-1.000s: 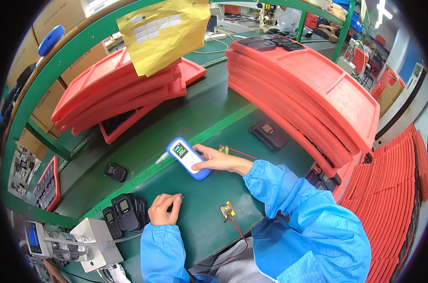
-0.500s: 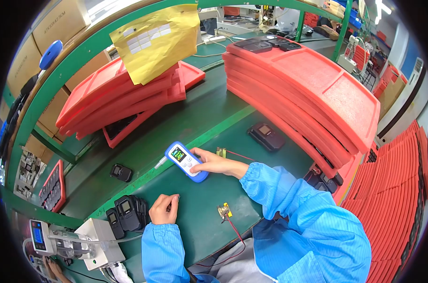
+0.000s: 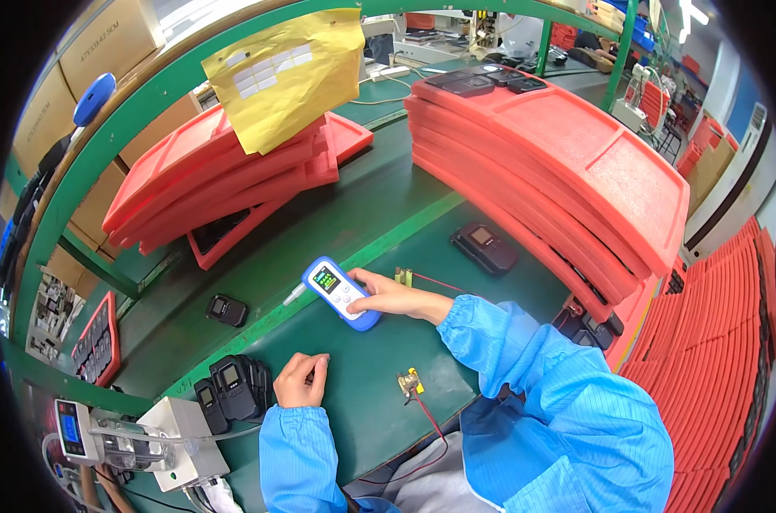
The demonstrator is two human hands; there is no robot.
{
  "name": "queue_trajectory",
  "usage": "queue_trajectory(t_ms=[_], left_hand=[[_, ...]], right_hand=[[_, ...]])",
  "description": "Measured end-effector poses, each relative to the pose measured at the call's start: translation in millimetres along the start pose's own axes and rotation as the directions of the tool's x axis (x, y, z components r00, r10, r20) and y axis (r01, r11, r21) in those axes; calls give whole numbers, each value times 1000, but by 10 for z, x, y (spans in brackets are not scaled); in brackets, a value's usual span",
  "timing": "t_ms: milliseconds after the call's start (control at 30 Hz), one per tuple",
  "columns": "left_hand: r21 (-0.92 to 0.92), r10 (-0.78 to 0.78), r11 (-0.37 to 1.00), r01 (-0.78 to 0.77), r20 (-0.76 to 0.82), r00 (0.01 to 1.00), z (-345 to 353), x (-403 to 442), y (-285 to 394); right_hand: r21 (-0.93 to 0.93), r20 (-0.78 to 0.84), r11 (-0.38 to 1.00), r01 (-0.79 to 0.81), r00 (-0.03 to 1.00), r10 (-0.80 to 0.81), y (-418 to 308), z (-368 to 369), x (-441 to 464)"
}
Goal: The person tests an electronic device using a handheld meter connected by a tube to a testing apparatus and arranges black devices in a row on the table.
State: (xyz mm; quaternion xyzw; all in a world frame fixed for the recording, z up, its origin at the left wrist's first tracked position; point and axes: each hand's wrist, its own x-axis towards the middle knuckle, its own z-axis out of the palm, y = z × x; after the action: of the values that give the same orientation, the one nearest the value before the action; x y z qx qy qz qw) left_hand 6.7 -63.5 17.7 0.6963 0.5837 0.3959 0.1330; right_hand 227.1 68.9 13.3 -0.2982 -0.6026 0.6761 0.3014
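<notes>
Landmark for all positions: the blue and white handheld meter (image 3: 336,287).

The right hand (image 3: 393,296) holds the meter at its right side, thumb across the front below the lit screen and the other fingers behind, mostly hidden. The meter lies to the left of the right hand's knuckles, tilted, screen facing up toward the camera. Its pale nozzle (image 3: 294,295) points left and away from the grip. Whether the meter touches the tabletop (image 3: 362,359) beneath cannot be told.

The left hand (image 3: 300,381) is narrow, fingers curled in and thumb near the forefinger, at the near left of the meter and apart from it. Whether anything sits inside the curl cannot be told.

Other items noted:
- 1 small circuit piece (image 3: 409,385) with a yellow part and a red wire, nearer the person than the meter and slightly right.
- 1 yellow-green piece (image 3: 403,276), just beyond the right hand, right of the meter.
- 1 dark red-brown device (image 3: 485,249), farther right of the meter.
- 1 black device (image 3: 226,310), left of the meter.
- 1 cluster of black devices (image 3: 234,389), at least 2 with screens visible, near left of the meter.
- 2 stacks of red trays, beyond the meter: 1 left (image 3: 226,179), 1 right (image 3: 542,162).
</notes>
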Motion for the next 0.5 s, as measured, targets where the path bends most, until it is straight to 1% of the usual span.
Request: queue_trajectory(t_ms=[500], left_hand=[[-6, 2, 1000, -2, 31, 1000, -8, 4, -3]], right_hand=[[2, 6, 1000, -7, 1000, 7, 57, -16, 32]])
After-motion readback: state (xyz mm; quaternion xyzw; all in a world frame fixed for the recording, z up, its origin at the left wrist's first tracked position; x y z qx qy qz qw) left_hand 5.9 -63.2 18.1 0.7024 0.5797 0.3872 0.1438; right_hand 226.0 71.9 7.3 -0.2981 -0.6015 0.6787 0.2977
